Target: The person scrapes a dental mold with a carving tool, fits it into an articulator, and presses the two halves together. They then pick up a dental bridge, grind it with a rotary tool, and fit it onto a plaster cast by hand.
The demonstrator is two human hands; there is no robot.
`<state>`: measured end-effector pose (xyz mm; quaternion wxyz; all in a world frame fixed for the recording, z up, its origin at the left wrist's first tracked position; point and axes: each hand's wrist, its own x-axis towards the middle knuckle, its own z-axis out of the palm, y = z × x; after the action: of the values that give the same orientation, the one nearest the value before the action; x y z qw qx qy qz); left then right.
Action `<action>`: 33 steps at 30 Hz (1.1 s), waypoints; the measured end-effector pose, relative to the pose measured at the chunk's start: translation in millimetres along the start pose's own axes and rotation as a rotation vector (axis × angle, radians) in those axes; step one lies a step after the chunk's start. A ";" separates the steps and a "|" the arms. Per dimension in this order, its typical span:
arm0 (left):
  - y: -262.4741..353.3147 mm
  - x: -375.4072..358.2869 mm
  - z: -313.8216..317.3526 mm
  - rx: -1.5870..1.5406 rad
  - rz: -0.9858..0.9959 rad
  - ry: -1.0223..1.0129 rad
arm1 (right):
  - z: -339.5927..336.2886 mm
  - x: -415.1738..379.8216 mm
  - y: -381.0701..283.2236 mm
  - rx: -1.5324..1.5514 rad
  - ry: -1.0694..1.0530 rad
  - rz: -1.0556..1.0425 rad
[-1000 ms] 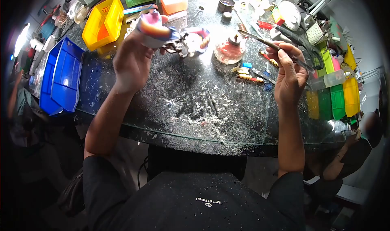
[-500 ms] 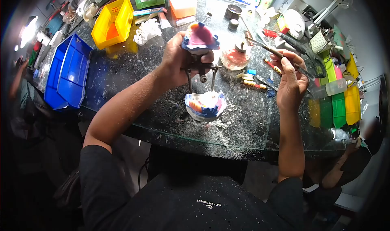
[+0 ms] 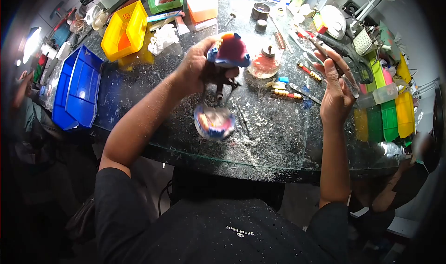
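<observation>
My left hand (image 3: 195, 62) is closed around the upper part of a dental articulator (image 3: 219, 85), holding it up over the bench. Its upper cast (image 3: 232, 50) has pink wax and blue edges and faces me. Below hangs the lower cast (image 3: 214, 123), blue-rimmed with pink wax and blurred by motion. On the right, my right hand (image 3: 335, 87) grips a slim wax knife (image 3: 318, 45), tip pointing up and away from me. Between the hands stands a glass spirit lamp (image 3: 264, 67) with reddish stains. A strip of artificial teeth (image 3: 287, 94) lies near it.
White shavings cover the dark bench (image 3: 260, 148). At the left are a blue bin (image 3: 76, 92) and a yellow bin (image 3: 121, 29), with crumpled white tissue (image 3: 163, 39) beside them. Green and yellow bins (image 3: 389, 120) stand right. Other people sit at both sides.
The articulator has swung, its lower cast moving left. My right hand has turned the wax knife more upright, drawing its tip away from the spirit lamp.
</observation>
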<state>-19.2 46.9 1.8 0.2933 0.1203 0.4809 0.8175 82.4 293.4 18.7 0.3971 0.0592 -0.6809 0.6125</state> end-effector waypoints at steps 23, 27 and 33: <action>47.2 83.7 30.4 2.039 0.680 -0.415 | -39.4 13.8 -8.4 -0.506 -0.074 -0.445; 45.6 87.8 31.1 2.188 0.583 -0.447 | -39.9 13.9 -8.9 -0.514 -0.075 -0.451; 45.4 81.4 44.6 2.138 0.698 -0.491 | -39.9 13.4 -9.4 -0.507 -0.085 -0.433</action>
<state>-79.4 110.7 56.5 -0.1152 0.5903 0.7987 -0.0170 97.4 331.8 31.7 0.4914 0.1274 -0.7991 0.3221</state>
